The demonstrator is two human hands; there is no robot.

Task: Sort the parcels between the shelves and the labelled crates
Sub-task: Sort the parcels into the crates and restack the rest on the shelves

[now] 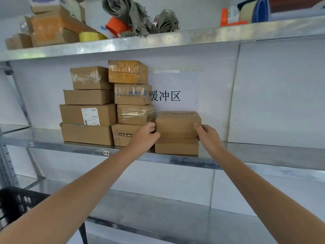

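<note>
A brown cardboard parcel (177,125) sits on top of a flatter parcel (176,146) on the middle metal shelf (263,155). My left hand (145,136) grips its left side and my right hand (208,136) grips its right side, fingers curled round the edges. Left of it stand two stacks of several taped parcels, the nearer stack (132,95) touching the held parcel's left side and the farther stack (88,106) beyond it.
A sign with black characters (166,95) hangs on the white back wall. The top shelf (158,41) carries boxes, a yellow tape roll (89,36), orange plastic parts and grey cloth. A black crate (15,203) is at lower left; the lower shelf (158,208) is bare metal.
</note>
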